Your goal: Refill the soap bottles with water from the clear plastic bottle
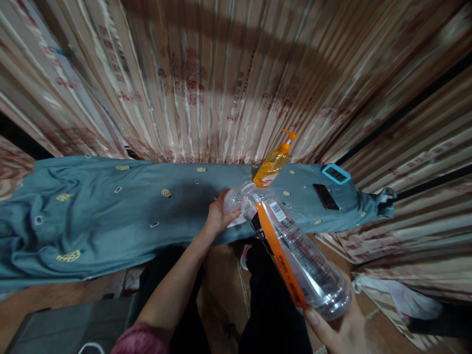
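Observation:
My left hand [218, 214] is closed around a small clear plastic bottle [233, 198], which is tilted over the cloth. In my right hand [337, 319] is the base end of a large clear plastic bottle [306, 265] with an orange and black label. The large bottle slants up and left, its neck end close to the mouth of the small one; whether the two touch I cannot tell. Just behind them an orange pump bottle [272, 167] stands on the cloth. Part of a white piece [238, 220] shows under the small bottle.
A blue-grey cloth with pineapple prints [110, 216] covers the long surface. A dark phone [326, 196] and a blue-framed object [336, 173] lie at its right. Pleated curtains [221, 88] hang behind and to the right. A dark grey box-like thing [73, 319] is at lower left.

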